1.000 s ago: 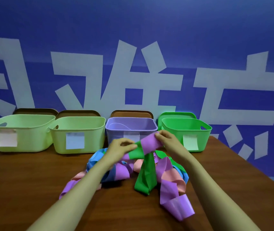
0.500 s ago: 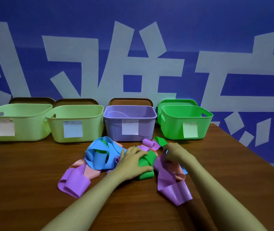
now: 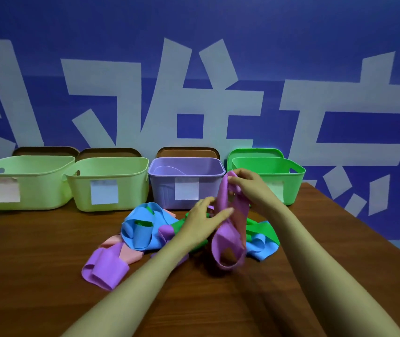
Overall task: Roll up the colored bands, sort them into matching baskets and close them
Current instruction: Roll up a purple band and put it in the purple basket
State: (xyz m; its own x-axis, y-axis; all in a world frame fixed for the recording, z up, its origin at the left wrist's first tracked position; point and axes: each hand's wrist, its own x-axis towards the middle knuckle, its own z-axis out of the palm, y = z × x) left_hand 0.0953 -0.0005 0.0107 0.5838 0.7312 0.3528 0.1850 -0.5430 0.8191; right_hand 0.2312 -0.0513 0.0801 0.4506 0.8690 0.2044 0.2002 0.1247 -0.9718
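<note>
My right hand [image 3: 250, 188] pinches the top of a purple band [image 3: 228, 237] and holds it up in front of the purple basket [image 3: 160, 188]; its loop hangs down to the table. My left hand [image 3: 204, 221] touches the band's left side with straight fingers. Below lies a heap with a blue band [image 3: 140, 229], a green band [image 3: 262, 228], a pink band [image 3: 127, 252] and another purple band [image 3: 104, 269]. The bright green basket [image 3: 293, 181] stands at the right, and two pale green baskets [image 3: 29, 183] [image 3: 126, 188] at the left.
The baskets stand in a row along the back of the brown table [image 3: 36, 276], against a blue wall. Brown lids [image 3: 189, 152] lean behind three of them, a green lid [image 3: 255, 153] behind the green one. Each basket bears a paper label. The table's right edge runs diagonally.
Both hands dropped to the heap and let go of the green and purple bands. Now my right hand has lifted a purple band out of the heap, and my left hand has come up beside it.
</note>
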